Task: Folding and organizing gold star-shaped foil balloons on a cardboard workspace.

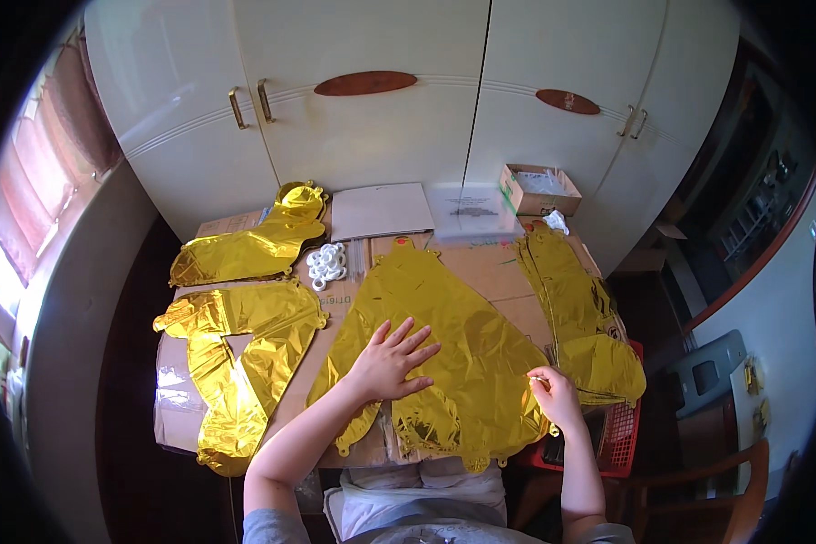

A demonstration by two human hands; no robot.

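A large flat gold foil balloon (pixel 435 317) lies in front of me on the cardboard-covered table. My left hand (pixel 392 364) rests on its middle, palm down with the fingers spread. Close to the balloon's right edge, my right hand (pixel 556 396) has thumb and fingers pinched together. Something small and whitish shows at those fingertips, too small to name. Left of the big balloon lies a bent gold foil balloon (pixel 254 349). Beyond that is another folded gold foil piece (pixel 245 249). More flat gold foil balloons (pixel 567 290) lie along the right side.
White rings (pixel 326 265) sit in a pile behind the left balloon. At the back are a grey board (pixel 383 210), a clear plastic bag (pixel 474 213) and an open cardboard box (pixel 540 189). A red basket (pixel 620 442) and wooden chair (pixel 743 490) stand at right; white cabinets (pixel 363 136) close off the far side.
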